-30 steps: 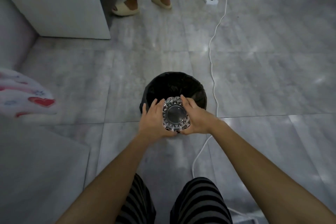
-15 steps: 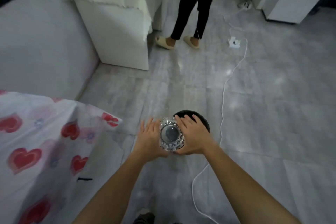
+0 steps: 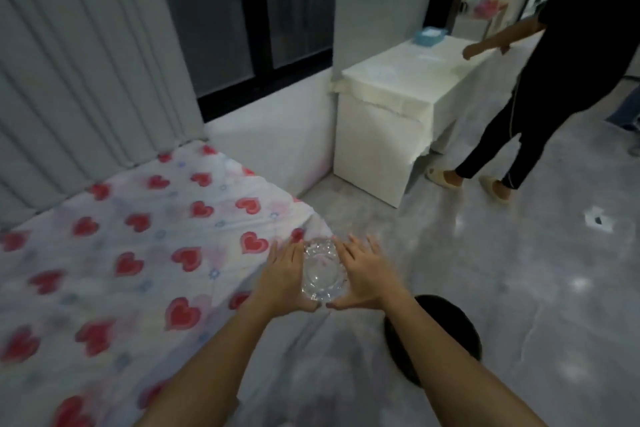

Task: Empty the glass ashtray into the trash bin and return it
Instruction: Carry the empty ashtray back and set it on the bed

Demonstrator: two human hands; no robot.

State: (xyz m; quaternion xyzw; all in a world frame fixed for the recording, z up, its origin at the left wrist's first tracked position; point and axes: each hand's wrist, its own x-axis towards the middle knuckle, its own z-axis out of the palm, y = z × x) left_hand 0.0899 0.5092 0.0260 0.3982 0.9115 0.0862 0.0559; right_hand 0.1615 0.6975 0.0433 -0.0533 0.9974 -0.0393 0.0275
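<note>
A cut-glass ashtray (image 3: 321,270) is held between both my hands at the corner of a table. My left hand (image 3: 284,279) presses its left side and my right hand (image 3: 367,276) its right side, fingers stretched forward, thumbs meeting under its near edge. The ashtray looks see-through with nothing visible inside. The black trash bin (image 3: 446,326) stands on the floor to the lower right, partly hidden behind my right forearm.
A table with a white cloth printed with red hearts (image 3: 131,253) fills the left. A white cabinet (image 3: 384,121) stands against the far wall. A person in black (image 3: 554,80) stands at the right. Grey tiled floor (image 3: 519,288) spreads to the right.
My hands carried the ashtray from above the bin leftward to the table corner. The view swung up and left, so the bin now lies lower right.
</note>
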